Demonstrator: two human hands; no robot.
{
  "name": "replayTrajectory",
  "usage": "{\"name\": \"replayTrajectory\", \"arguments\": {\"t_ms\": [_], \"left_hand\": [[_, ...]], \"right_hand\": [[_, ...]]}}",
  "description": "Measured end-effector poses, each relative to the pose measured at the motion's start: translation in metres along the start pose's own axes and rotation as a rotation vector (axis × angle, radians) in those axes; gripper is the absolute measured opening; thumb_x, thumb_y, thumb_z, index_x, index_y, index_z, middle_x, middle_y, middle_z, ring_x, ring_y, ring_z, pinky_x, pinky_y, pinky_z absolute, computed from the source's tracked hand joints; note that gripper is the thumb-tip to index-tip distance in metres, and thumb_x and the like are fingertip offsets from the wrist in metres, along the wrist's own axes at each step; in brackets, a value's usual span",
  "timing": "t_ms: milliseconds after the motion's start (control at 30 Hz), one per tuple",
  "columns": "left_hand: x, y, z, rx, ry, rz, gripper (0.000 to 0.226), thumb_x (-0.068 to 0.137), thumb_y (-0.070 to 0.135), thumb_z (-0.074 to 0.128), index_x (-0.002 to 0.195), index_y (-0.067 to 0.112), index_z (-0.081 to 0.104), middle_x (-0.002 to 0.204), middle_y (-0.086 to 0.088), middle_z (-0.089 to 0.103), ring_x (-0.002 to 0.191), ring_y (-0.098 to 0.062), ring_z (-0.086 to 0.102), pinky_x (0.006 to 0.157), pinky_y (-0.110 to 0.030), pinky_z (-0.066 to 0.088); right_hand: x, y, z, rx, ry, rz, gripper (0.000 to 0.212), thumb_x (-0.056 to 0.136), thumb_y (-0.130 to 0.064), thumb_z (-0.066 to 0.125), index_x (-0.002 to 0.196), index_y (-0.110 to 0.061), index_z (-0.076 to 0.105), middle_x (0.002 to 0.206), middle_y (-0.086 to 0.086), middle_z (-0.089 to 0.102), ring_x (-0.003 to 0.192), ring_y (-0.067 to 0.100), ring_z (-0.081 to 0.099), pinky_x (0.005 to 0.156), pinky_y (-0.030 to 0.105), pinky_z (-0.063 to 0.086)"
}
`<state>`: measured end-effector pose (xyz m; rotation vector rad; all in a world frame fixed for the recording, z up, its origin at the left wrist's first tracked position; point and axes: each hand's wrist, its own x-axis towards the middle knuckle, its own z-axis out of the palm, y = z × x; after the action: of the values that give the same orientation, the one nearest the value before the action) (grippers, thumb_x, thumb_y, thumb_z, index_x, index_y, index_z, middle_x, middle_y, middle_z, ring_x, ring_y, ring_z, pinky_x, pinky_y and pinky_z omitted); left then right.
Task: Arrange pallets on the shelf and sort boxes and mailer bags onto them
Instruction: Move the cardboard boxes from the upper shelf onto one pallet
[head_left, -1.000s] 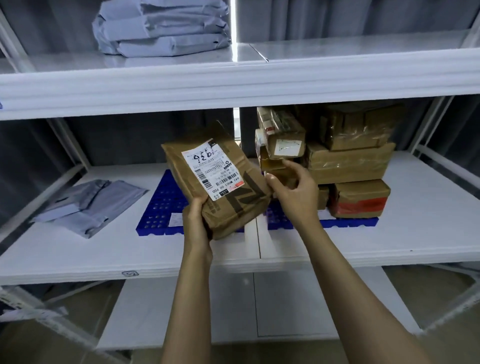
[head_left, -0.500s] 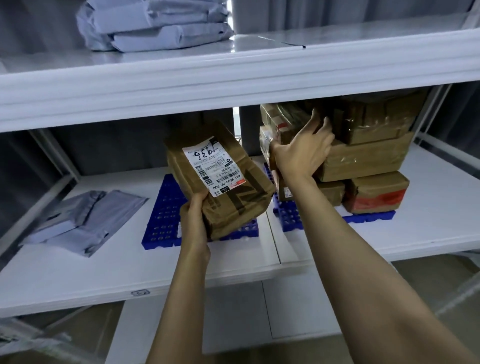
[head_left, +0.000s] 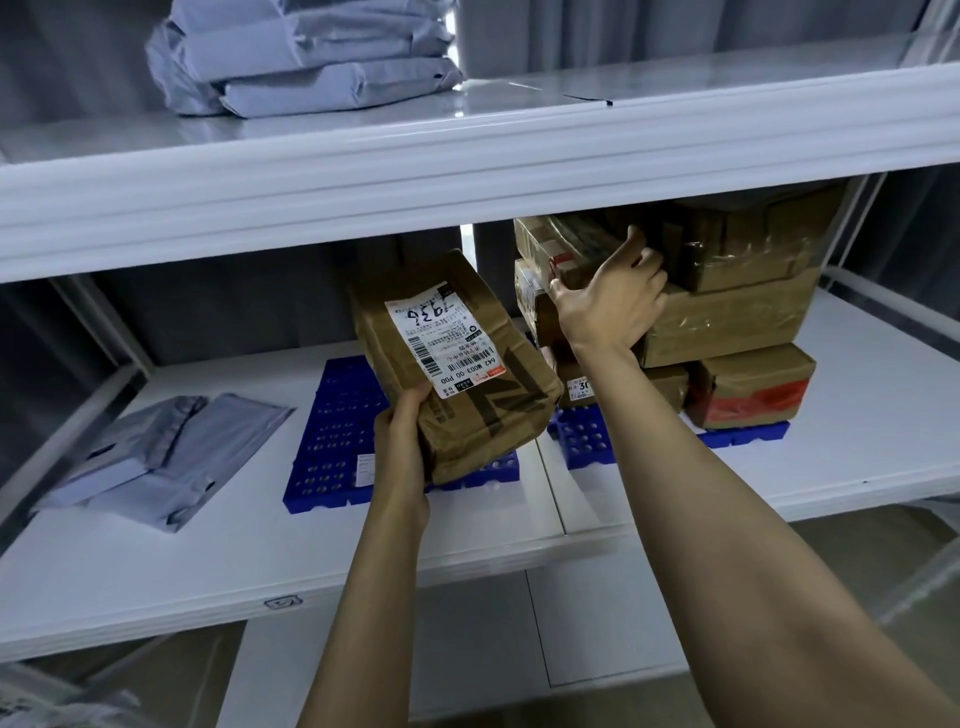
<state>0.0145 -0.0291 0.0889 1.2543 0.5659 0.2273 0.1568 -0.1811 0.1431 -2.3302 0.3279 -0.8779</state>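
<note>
My left hand (head_left: 400, 447) grips the lower corner of a brown taped box (head_left: 467, 374) with a white shipping label, holding it tilted above the left blue pallet (head_left: 332, 431). On the right blue pallet (head_left: 587, 439) stands a stack of brown boxes (head_left: 737, 322). My right hand (head_left: 613, 301) reaches into the stack's upper left. Its thumb lies along the front of a small box (head_left: 530, 283) and its fingers curl behind it. Grey mailer bags (head_left: 156, 452) lie flat on the middle shelf (head_left: 156, 551), left of the pallets.
A pile of grey mailer bags (head_left: 311, 57) sits on the top shelf (head_left: 675, 98). The top shelf's thick white front beam (head_left: 467, 171) hangs just above the box stack. White upright posts frame both ends, and a lower shelf (head_left: 467, 639) shows below.
My right hand let go of the labelled box, rose to the stack's upper left and curled its fingers around a small box there. My left hand keeps the labelled box nearly still.
</note>
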Motion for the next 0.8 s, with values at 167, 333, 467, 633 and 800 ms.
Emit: {"name": "replayTrajectory", "arguments": {"t_ms": [167,333,467,633,800], "left_hand": [[-0.003,-0.003,0.005,0.013,-0.017,-0.027,0.050,0.086,0.054,0.055,0.127,0.025,0.053,0.116,0.000,0.064,0.101,-0.020,0.061,0.092,-0.043,0.052],[-0.005,-0.003,0.011,0.031,-0.024,-0.054,0.051,0.087,0.054,0.054,0.129,0.026,0.051,0.117,-0.002,0.063,0.101,-0.021,0.061,0.095,-0.047,0.050],[-0.006,-0.003,0.011,0.037,-0.027,-0.034,0.048,0.088,0.053,0.053,0.128,0.026,0.052,0.113,0.000,0.064,0.099,-0.020,0.061,0.093,-0.046,0.051],[-0.009,-0.002,0.009,0.029,-0.014,-0.015,0.047,0.089,0.052,0.053,0.126,0.024,0.053,0.111,0.000,0.065,0.097,-0.019,0.062,0.090,-0.043,0.053],[-0.010,-0.001,0.007,0.025,-0.004,-0.007,0.051,0.086,0.053,0.055,0.128,0.023,0.053,0.111,-0.001,0.065,0.100,-0.020,0.062,0.091,-0.044,0.052]], "right_hand": [[0.000,0.007,-0.007,0.061,0.009,-0.011,0.089,0.068,-0.050,0.079,0.137,-0.013,0.038,0.136,0.016,0.046,0.124,0.032,0.046,0.100,0.042,0.039],[-0.001,0.010,-0.016,0.084,0.008,-0.033,0.079,0.068,-0.051,0.077,0.129,-0.014,0.043,0.132,0.014,0.049,0.119,0.030,0.049,0.096,0.040,0.042],[0.005,0.009,-0.018,0.085,0.018,-0.044,0.079,0.067,-0.052,0.079,0.126,-0.012,0.045,0.129,0.016,0.050,0.116,0.032,0.051,0.096,0.043,0.045],[0.012,0.005,-0.010,0.069,0.045,-0.076,0.079,0.065,-0.052,0.078,0.123,-0.010,0.046,0.125,0.016,0.051,0.111,0.033,0.052,0.092,0.043,0.045],[0.012,0.004,-0.003,0.047,0.054,-0.056,0.081,0.064,-0.054,0.078,0.125,-0.010,0.045,0.129,0.015,0.050,0.114,0.033,0.049,0.092,0.043,0.041]]}}
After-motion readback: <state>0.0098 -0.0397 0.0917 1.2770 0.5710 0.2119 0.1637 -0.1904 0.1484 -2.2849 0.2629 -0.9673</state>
